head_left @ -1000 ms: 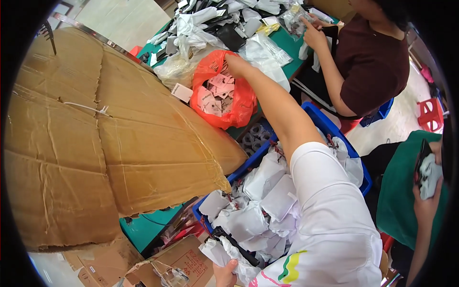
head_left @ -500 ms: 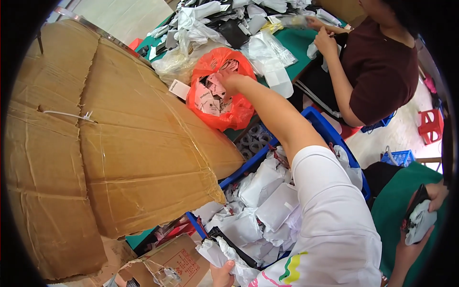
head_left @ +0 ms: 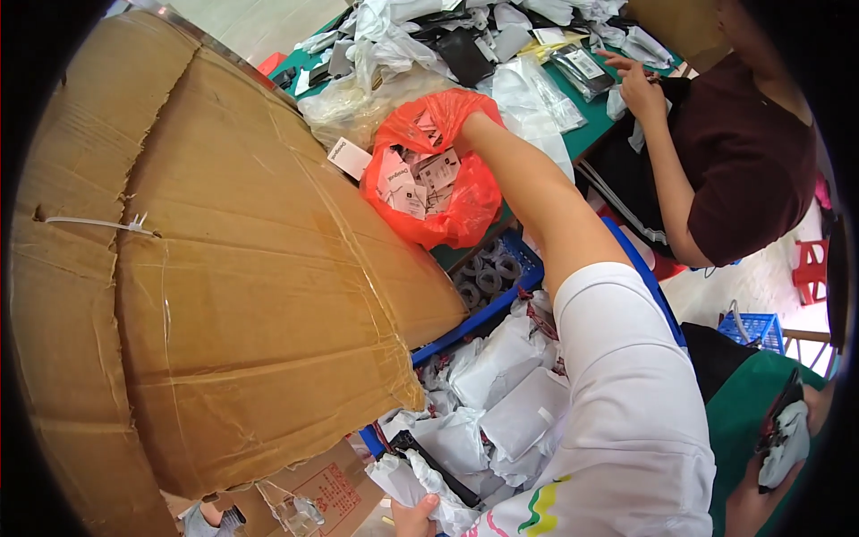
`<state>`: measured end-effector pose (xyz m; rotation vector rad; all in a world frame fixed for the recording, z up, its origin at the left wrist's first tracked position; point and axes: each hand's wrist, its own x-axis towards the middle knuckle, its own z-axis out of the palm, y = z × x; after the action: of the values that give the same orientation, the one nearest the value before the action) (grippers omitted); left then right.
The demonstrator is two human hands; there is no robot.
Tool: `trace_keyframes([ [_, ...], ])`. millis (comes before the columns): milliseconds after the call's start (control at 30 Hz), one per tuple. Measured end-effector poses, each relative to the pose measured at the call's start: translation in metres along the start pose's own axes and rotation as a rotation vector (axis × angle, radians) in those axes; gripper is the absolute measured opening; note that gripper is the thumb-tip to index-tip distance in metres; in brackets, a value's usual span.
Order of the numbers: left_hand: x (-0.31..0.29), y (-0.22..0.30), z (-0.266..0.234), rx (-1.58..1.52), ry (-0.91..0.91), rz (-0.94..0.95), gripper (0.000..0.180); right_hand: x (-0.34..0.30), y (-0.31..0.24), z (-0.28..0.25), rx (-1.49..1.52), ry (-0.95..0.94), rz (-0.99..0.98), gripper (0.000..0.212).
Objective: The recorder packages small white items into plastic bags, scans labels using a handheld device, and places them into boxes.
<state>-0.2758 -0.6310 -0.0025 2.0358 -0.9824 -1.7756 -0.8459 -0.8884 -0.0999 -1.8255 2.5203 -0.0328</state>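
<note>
Many pale pink and white card tags lie heaped in an open, crumpled red plastic bag at the edge of a green-topped table. The person's right hand is inside that bag; its fingers are hidden, so whether they grasp anything cannot be told. The left hand grips a white plastic-wrapped packet by the near end of a blue plastic bin filled with white-wrapped bundles. Just beyond, a blue plastic crate holds grey rings. One white rectangular card is just outside the bag, near a large brown cardboard box.
</note>
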Motion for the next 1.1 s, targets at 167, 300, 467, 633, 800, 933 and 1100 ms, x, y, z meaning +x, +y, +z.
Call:
trace_keyframes([
  [167,0.0,-0.001,0.008,0.037,-0.002,-0.027,0.067,0.012,0.021,0.011,0.097,-0.127,-0.064,0.032],
  [300,-0.001,-0.005,0.007,-0.013,0.055,-0.046,0.068,-0.013,-0.004,-0.03,0.162,0.007,-0.184,0.038],
  [467,0.002,-0.006,0.012,0.002,0.037,-0.06,0.069,0.011,0.005,0.047,-0.176,0.2,0.047,0.029],
  [633,0.003,-0.005,0.009,-0.014,0.054,-0.091,0.071,0.025,-0.009,0.054,-0.336,0.335,0.01,0.028],
  [800,0.004,0.0,0.014,-0.013,-0.01,-0.14,0.072,0.033,0.023,0.091,-0.09,0.551,0.048,0.027],
  [933,0.002,0.001,0.012,-0.038,0.004,-0.162,0.07,0.018,0.0,0.064,-0.048,0.416,0.036,0.027],
  [1100,0.002,-0.006,0.001,-0.007,-0.011,-0.17,0.067,-0.027,-0.014,-0.018,-0.031,0.178,0.061,0.027],
])
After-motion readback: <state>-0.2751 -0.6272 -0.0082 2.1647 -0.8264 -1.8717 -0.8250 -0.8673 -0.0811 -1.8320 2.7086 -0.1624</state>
